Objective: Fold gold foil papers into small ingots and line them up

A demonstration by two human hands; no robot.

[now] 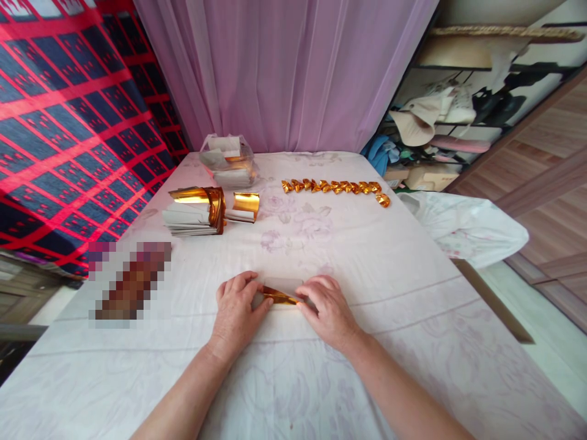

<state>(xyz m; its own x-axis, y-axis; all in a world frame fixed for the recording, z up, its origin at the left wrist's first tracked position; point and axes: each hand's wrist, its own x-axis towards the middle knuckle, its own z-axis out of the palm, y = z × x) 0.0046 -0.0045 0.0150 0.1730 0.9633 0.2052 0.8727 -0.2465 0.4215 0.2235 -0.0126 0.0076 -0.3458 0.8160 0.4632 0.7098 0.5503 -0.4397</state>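
Two hands work near the desk's [413, 342] front edge: left hand [237, 313] and right hand [326, 313], fingers closed on a gold foil strip [279, 297] lying flat between them. Foil stacks [197, 211] sit far left; a folded gold chain [334, 187] lies toward the far right edge

Two hands are seen on the table: one left hand [237, 313] and one right hand [326, 311], with one gold foil strip [279, 297] pressed between them. Two stacks of foil sheets [195, 214] [244, 206] are counted at the left, and one clear bag [228, 160] of sheets behind them. One row of folded gold pieces [334, 187] is laid out farther back; about a dozen pieces are made out, though an exact count cannot be told.
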